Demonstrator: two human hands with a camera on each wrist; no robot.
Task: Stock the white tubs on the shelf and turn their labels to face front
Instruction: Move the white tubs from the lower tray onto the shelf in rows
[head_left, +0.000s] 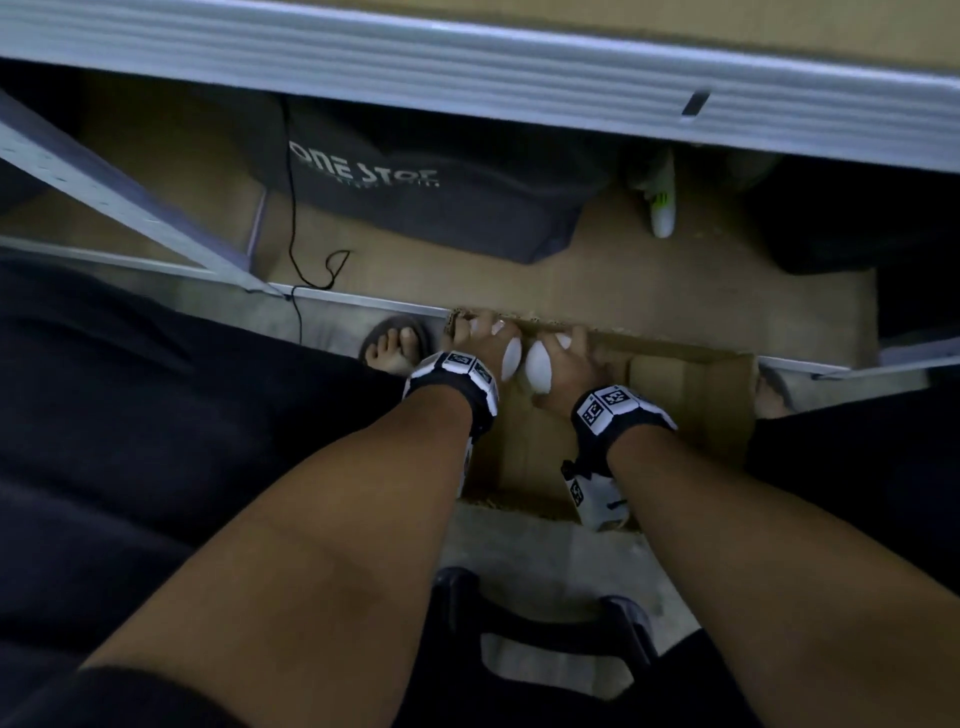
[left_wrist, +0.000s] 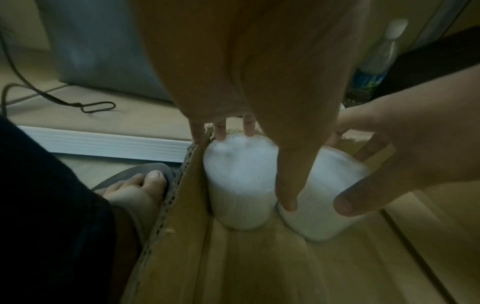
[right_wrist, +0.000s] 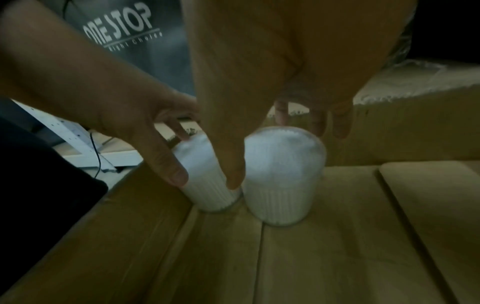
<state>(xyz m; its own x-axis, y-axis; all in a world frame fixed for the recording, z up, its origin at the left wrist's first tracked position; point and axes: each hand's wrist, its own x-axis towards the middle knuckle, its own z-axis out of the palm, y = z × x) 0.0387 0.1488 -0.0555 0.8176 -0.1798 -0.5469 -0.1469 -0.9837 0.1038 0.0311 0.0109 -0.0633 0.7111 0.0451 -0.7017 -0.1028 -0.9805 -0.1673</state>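
Observation:
Two white ribbed tubs stand side by side on the floor of an open cardboard box (head_left: 691, 400). My left hand (head_left: 483, 338) grips the left tub (head_left: 510, 359) from above, thumb on its near side and fingers behind it. My right hand (head_left: 563, 358) grips the right tub (head_left: 539, 370) the same way. In the left wrist view the left tub (left_wrist: 239, 181) sits against the box wall, with the right tub (left_wrist: 330, 197) beside it. The right wrist view shows the right tub (right_wrist: 283, 174) and the left tub (right_wrist: 205, 183) almost touching. No label shows on either tub.
A grey metal shelf rail (head_left: 467, 67) runs overhead. On the low shelf board behind the box lie a grey "ONE STOP" bag (head_left: 415, 197), a bottle (head_left: 662, 202) and a black cord (head_left: 296, 234). My sandalled foot (head_left: 397, 345) is left of the box.

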